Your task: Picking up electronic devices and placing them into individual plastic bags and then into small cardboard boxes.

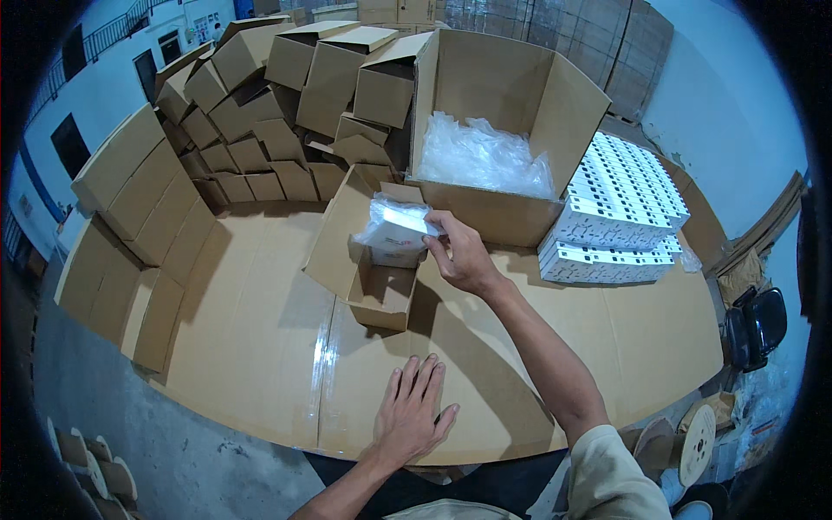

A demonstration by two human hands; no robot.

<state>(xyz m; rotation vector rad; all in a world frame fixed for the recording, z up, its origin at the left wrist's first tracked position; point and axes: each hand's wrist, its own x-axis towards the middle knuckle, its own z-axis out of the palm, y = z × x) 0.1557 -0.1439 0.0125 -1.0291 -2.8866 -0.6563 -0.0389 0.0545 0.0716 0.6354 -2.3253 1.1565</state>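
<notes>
Flat on the cardboard-covered table (260, 321), my left hand (416, 416) rests with its fingers stretched out and holds nothing. My right hand (464, 256) pinches the right edge of a white packet in clear plastic (399, 223), over the far part of a small open carton (403, 316). Below the packet another white item (397, 257) shows inside that carton, partly hidden. The carton's near part shows its bare bottom, and one flap leans out to the left.
Behind stands a large open carton (498, 212) full of clear plastic bags (485, 156). Stacked white printed boxes (620, 217) are at the right. Empty small cartons (277, 139) pile up at the back left; closed brown cartons (152, 191) stack on the left edge.
</notes>
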